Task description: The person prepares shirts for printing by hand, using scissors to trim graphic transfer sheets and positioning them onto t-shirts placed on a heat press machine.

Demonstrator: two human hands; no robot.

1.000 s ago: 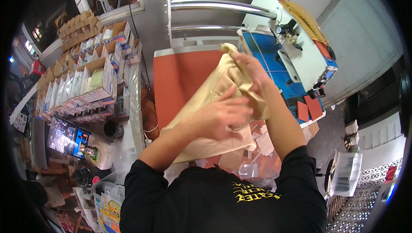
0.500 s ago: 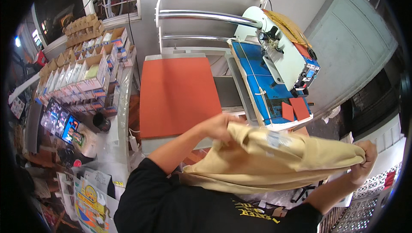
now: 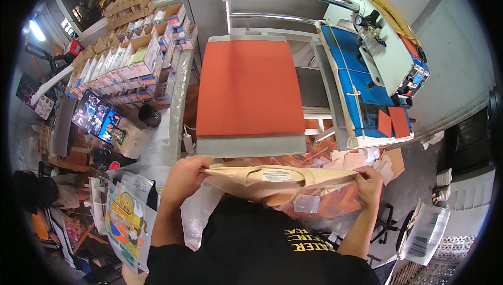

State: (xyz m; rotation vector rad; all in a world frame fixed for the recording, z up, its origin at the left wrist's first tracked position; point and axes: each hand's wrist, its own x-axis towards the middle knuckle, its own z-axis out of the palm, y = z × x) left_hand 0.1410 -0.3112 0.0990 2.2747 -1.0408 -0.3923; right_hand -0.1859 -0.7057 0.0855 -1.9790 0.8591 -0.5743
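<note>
1. Heat press (image 3: 293, 83), centre to upper right of the frame. Orange lower platen (image 3: 247, 88) lies flat and bare on a grey base; the blue-and-white upper head (image 3: 374, 67) is swung off to the right on chrome rails. Judgement: the platen's near edge is the line to square a garment against.

2. Beige garment (image 3: 272, 177), lower centre, just below the platen's near edge and apart from it. Held taut and level between both hands, neckline opening upward, white neck label (image 3: 276, 175) near the middle. Judgement: equal tension on both sides keeps the fabric free of folds; the label serves as a centre mark against the platen's midline.

3. Stacked boxes of stock (image 3: 133, 62), upper left, ranged on a cluttered table (image 3: 173, 122). Not involved.

4. Screens (image 3: 97, 120) with coloured images, left of centre. Not involved.

5. Left hand (image 3: 184, 177), lower centre-left. Fingers curled and pinching the garment's left shoulder edge. Judgement: the grip sits well out at the edge, which suits an even spread.

6. Right hand (image 3: 368, 183), lower centre-right. Fingers pinching the garment's right shoulder edge. Judgement: it sits a little lower in the frame than the left; levelling the two would keep the neckline straight.

7. Orange pads (image 3: 393, 122), two, on the blue surface at right.
</note>
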